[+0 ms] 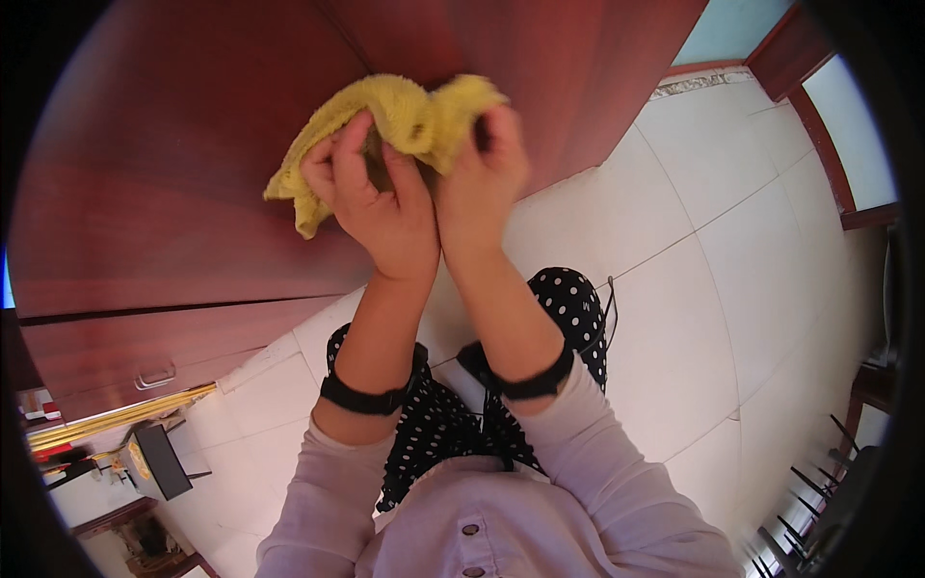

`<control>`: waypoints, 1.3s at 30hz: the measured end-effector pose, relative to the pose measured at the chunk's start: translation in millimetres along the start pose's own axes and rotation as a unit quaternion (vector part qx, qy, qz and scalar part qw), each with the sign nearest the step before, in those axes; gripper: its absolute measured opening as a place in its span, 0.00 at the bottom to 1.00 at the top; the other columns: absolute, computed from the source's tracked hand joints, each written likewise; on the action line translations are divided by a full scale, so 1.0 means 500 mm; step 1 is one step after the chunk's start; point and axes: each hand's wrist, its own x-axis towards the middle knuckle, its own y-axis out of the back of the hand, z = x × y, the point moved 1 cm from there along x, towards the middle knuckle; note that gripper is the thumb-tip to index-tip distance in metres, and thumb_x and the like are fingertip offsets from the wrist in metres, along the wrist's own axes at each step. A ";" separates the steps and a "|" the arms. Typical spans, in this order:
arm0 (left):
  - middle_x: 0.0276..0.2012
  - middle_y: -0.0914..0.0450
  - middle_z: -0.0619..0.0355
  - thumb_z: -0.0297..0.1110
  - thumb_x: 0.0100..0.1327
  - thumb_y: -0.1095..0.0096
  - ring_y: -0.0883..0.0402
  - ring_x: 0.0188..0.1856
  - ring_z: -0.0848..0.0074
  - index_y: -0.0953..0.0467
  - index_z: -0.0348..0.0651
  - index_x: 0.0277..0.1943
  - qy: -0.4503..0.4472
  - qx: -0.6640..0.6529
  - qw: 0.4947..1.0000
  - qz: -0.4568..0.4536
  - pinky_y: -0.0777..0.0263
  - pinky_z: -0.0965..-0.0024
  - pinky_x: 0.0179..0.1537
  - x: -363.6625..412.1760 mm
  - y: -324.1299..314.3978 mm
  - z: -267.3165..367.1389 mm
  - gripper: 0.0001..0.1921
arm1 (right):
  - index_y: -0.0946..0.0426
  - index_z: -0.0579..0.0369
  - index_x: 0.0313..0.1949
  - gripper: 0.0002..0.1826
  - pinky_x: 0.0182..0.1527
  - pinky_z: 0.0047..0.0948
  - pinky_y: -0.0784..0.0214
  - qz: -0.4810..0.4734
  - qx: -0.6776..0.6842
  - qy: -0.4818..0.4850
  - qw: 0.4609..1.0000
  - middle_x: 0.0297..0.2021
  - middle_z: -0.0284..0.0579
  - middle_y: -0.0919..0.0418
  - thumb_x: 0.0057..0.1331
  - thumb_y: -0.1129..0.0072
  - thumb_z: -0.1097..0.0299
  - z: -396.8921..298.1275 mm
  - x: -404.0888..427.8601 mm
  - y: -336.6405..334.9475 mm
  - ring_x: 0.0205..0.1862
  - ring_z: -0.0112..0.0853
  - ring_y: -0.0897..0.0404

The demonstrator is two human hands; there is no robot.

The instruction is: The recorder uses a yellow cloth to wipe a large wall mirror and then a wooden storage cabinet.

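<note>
A yellow terry cloth (394, 112) is bunched up in front of a reddish-brown wooden cabinet (173, 166). My left hand (379, 195) grips the cloth's left part with bent fingers, and a loose corner hangs down beside it. My right hand (484, 173) pinches the cloth's right end; its fingers are blurred. The two wrists lie close together. Whether the cloth touches the cabinet surface cannot be made out.
A drawer front with a metal handle (155, 377) is at the cabinet's lower left. Pale floor tiles (665, 289) spread to the right. A dark stool (162, 461) stands at lower left, and black chair legs (809, 491) show at lower right. A thin black cable (613, 311) hangs by my knee.
</note>
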 end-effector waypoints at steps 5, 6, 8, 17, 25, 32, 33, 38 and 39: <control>0.51 0.34 0.51 0.22 0.61 0.43 0.32 0.51 0.68 0.36 0.33 0.54 0.114 -0.035 0.992 0.045 0.35 0.68 0.52 -0.053 -0.016 -0.054 0.18 | 0.29 0.61 0.35 0.05 0.44 0.27 0.35 -0.044 0.083 -0.052 0.994 0.33 0.44 0.27 0.59 0.48 0.83 0.046 -0.020 -0.003 0.38 0.35 0.27; 0.53 0.34 0.51 0.22 0.62 0.43 0.32 0.54 0.69 0.38 0.34 0.55 0.097 -0.100 0.988 0.065 0.35 0.68 0.54 -0.067 -0.020 -0.058 0.20 | 0.28 0.61 0.35 0.06 0.45 0.28 0.35 -0.050 0.075 -0.038 0.995 0.33 0.43 0.25 0.58 0.47 0.83 0.052 -0.031 0.005 0.38 0.36 0.27; 0.58 0.36 0.53 0.24 0.64 0.43 0.34 0.59 0.71 0.41 0.37 0.58 0.142 -0.202 0.968 0.042 0.37 0.67 0.59 -0.097 -0.016 -0.078 0.22 | 0.26 0.61 0.36 0.07 0.46 0.29 0.35 -0.027 0.035 0.003 0.999 0.34 0.44 0.24 0.58 0.48 0.84 0.074 -0.057 0.016 0.38 0.37 0.26; 0.58 0.33 0.49 0.28 0.69 0.46 0.30 0.57 0.72 0.44 0.32 0.63 0.099 -0.137 0.986 -0.007 0.33 0.70 0.57 -0.141 0.084 -0.020 0.24 | 0.22 0.60 0.40 0.11 0.49 0.31 0.33 -0.068 -0.084 0.005 0.994 0.42 0.46 0.21 0.56 0.45 0.83 0.026 -0.169 0.100 0.42 0.40 0.23; 0.60 0.35 0.54 0.36 0.73 0.53 0.33 0.59 0.74 0.43 0.36 0.63 0.153 -0.233 0.960 -0.011 0.39 0.69 0.61 -0.158 0.097 -0.015 0.21 | 0.30 0.60 0.51 0.14 0.54 0.24 0.38 -0.014 0.105 -0.118 0.987 0.46 0.37 0.27 0.66 0.49 0.76 0.038 -0.209 0.101 0.49 0.26 0.28; 0.55 0.36 0.52 0.29 0.70 0.51 0.35 0.57 0.71 0.44 0.34 0.60 0.108 -0.185 0.973 0.090 0.41 0.68 0.61 -0.048 0.039 0.000 0.19 | 0.29 0.59 0.48 0.12 0.46 0.22 0.33 -0.041 -0.025 -0.026 0.999 0.42 0.35 0.25 0.65 0.49 0.77 -0.002 -0.062 0.003 0.44 0.22 0.27; 0.53 0.35 0.52 0.27 0.70 0.52 0.34 0.56 0.71 0.41 0.34 0.57 0.133 -0.123 0.979 0.094 0.40 0.68 0.60 -0.028 0.039 -0.012 0.16 | 0.27 0.60 0.47 0.10 0.46 0.22 0.33 -0.065 0.025 -0.079 0.994 0.42 0.35 0.24 0.65 0.49 0.78 0.009 -0.050 -0.012 0.43 0.22 0.27; 0.42 0.31 0.49 0.25 0.58 0.42 0.29 0.47 0.61 0.34 0.35 0.45 0.100 0.077 0.989 0.079 0.35 0.64 0.53 -0.089 -0.008 -0.088 0.13 | 0.24 0.62 0.44 0.09 0.49 0.24 0.30 -0.079 0.083 -0.045 0.992 0.41 0.38 0.21 0.65 0.48 0.80 0.064 -0.060 0.024 0.43 0.24 0.24; 0.42 0.31 0.47 0.23 0.58 0.44 0.29 0.47 0.57 0.34 0.35 0.45 0.135 0.043 0.988 0.058 0.35 0.63 0.53 -0.097 -0.018 -0.072 0.12 | 0.24 0.63 0.46 0.10 0.49 0.24 0.30 -0.068 0.057 -0.071 0.994 0.43 0.39 0.21 0.65 0.48 0.80 0.091 -0.060 0.055 0.43 0.25 0.23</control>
